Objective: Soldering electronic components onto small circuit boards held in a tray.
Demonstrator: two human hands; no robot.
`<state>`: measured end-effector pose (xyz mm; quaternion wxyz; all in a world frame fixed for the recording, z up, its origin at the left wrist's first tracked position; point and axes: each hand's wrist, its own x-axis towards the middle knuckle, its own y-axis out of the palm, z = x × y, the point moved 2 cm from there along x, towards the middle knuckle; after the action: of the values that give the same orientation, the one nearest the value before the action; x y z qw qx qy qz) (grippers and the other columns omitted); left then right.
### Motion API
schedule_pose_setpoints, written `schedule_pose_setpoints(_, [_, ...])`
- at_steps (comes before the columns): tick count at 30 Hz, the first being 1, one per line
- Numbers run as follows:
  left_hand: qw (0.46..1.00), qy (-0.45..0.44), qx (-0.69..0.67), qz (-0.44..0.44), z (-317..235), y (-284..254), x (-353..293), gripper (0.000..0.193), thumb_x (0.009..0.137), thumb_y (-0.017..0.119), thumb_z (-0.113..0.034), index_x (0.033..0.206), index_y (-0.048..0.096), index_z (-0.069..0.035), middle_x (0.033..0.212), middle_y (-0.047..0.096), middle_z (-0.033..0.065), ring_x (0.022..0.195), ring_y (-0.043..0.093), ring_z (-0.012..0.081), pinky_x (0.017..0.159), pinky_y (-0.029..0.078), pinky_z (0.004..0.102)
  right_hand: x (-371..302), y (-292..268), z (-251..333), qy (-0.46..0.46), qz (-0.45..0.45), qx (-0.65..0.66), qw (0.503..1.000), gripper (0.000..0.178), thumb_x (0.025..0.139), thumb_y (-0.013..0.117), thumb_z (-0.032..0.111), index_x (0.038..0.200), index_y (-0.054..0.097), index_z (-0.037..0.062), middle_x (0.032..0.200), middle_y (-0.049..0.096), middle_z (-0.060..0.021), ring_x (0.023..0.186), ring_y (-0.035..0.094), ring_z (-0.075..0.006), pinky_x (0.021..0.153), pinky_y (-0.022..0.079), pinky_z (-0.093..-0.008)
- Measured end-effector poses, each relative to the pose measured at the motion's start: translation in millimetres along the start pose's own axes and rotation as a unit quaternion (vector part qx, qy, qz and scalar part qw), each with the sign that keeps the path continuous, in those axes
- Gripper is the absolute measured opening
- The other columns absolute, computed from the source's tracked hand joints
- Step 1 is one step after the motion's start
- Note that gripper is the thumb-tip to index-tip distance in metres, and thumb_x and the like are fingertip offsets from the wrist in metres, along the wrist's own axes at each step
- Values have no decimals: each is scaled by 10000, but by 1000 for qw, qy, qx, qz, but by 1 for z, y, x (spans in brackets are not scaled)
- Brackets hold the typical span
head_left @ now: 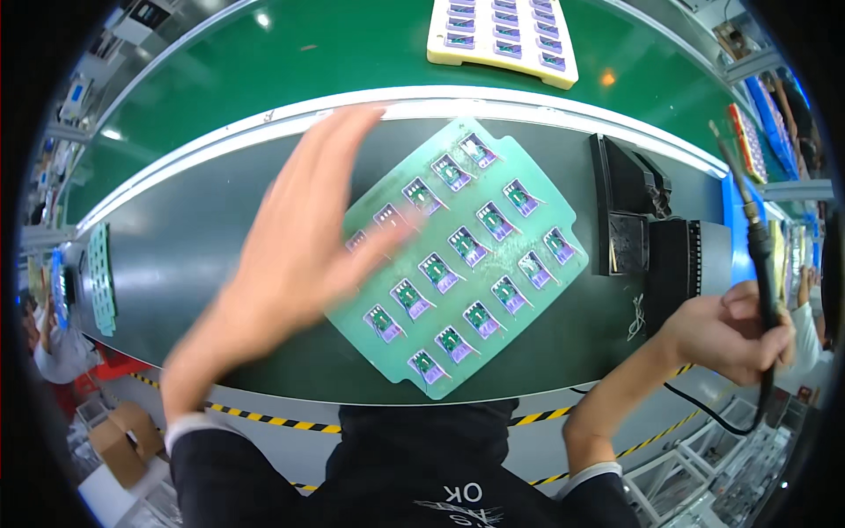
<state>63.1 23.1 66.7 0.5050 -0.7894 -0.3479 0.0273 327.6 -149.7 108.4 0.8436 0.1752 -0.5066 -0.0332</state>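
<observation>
In front of me a pale green tray (374, 348) lies turned at an angle on the dark work surface. Rows of small parts with green circuit boards (467, 247) sit in its pockets, thin wires sticking out of them. My left hand (295, 233) is over the tray's left side, fingers stretched out and thumb apart, smeared by motion; it hides some pockets. Whether it touches the tray I cannot tell. Off to the right, my right hand (735, 334) is wrapped round a soldering iron (759, 242), held upright with its tip pointing up and away from the tray.
A black soldering iron stand (623, 189) and a black box (673, 264) stand right of the tray, near loose thin wires (635, 319). Beyond a white rail (405, 101), a cream tray (502, 63) of similar parts rests on the green belt (352, 53). Another green tray (101, 282) lies far left.
</observation>
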Motion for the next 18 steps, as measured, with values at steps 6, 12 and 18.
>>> schedule_pose_setpoints(6, [995, 60, -78, -20, -41, 26, -136, 979, 612, 764, -549, 1363, 315, -109, 1384, 301, 232, 1255, 339, 392, 1027, 252, 548, 7, 42, 17, 31, 178, 130, 975, 307, 828, 375, 264, 584, 385, 78, 468, 260, -19, 417, 254, -124, 424, 232, -252])
schedule_pose_setpoints(12, [960, 257, 106, 38, -50, 43, -109, 473, 888, 472, -314, 1350, 371, -294, 1388, 395, 11, 1287, 358, 156, 1058, 247, 500, -31, 63, 15, 40, 354, 201, 912, 227, 894, 407, 209, 908, 470, -9, 527, 419, -62, 347, 341, -100, 350, 320, -230])
schedule_pose_setpoints(18, [951, 280, 130, 17, -29, 40, -94, 469, 894, 454, -359, 1350, 369, -291, 1387, 396, 8, 1289, 362, 167, 1044, 272, 493, -45, 61, 8, 62, 377, 189, 905, 209, 880, 387, 201, 896, 463, 8, 499, 404, -35, 334, 329, -98, 352, 300, -232])
